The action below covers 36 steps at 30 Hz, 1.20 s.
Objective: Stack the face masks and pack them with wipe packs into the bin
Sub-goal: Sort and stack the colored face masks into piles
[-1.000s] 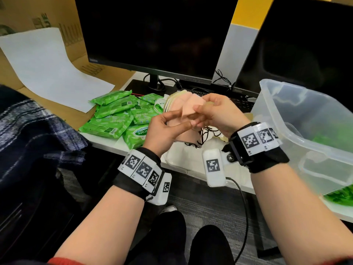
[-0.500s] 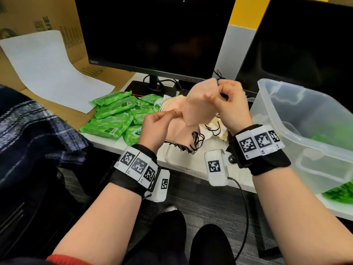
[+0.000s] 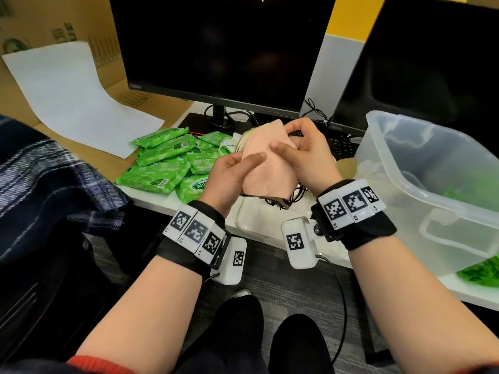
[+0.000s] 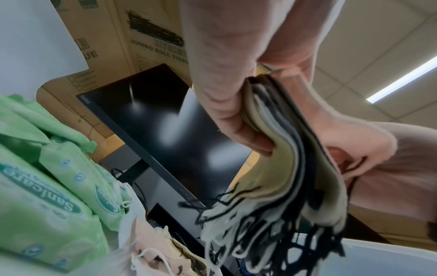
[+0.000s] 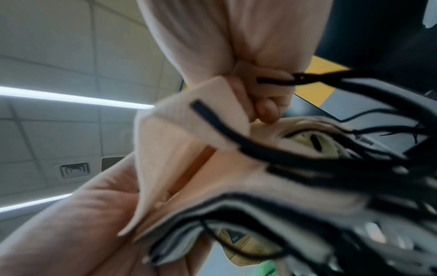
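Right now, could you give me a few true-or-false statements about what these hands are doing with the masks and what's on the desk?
1. Both hands hold a stack of face masks. True.
2. The green wipe packs lie right of the bin. False: they lie to its left.
3. The top mask is blue. False: it is peach-pink.
4. The stack is held above the desk edge, not inside the bin. True.
5. The left hand is empty. False: it grips the stack with the right hand.

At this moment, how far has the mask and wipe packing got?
Done: some green packs already lie in the bin. In hand: both hands, left and right, grip the stack of face masks, a pink one on top. Left: the wipe packs on the desk and this stack.
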Each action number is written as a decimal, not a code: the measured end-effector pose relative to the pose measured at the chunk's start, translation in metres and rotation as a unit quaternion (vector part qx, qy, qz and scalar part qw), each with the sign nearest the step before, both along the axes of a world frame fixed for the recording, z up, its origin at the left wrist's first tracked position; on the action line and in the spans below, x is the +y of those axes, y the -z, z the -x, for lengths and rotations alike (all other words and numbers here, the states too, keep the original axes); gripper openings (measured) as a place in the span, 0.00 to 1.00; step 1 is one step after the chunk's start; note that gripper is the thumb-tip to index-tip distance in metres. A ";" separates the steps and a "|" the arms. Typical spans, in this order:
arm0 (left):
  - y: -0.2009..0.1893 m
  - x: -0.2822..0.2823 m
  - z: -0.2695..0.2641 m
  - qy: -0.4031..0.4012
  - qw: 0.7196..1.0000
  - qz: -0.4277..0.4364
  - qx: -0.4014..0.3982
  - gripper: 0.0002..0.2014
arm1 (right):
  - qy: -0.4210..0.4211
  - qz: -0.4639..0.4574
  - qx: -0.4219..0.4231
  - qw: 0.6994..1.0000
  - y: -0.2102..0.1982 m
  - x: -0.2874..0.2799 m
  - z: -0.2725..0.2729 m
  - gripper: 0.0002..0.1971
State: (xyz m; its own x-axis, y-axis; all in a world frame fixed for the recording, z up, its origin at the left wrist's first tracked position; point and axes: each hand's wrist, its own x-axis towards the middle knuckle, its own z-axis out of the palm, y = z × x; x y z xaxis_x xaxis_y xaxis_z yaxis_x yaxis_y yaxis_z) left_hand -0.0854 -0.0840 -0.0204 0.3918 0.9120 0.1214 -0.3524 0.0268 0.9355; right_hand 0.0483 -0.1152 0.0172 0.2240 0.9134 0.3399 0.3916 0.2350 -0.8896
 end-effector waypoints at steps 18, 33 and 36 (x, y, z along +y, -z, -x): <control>-0.008 0.010 -0.003 -0.075 0.995 -0.070 0.020 0.36 | -0.029 0.069 0.063 0.995 0.005 -0.008 -0.015 0.14; -0.015 0.036 -0.062 -0.061 0.998 0.020 0.022 0.17 | 0.093 0.104 0.062 0.988 0.011 0.019 -0.035 0.30; -0.029 0.046 -0.069 -0.070 0.996 0.056 0.016 0.13 | 0.125 0.075 0.069 0.987 -0.006 0.022 -0.039 0.40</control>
State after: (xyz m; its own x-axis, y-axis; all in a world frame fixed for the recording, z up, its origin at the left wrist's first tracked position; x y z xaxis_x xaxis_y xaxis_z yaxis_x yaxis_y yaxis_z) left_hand -0.0160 -0.0376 0.0085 0.2619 0.9651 0.0060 -0.3304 0.0838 0.9401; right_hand 0.0869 -0.0931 0.0230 0.4836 0.8613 0.1556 0.2933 0.0080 -0.9560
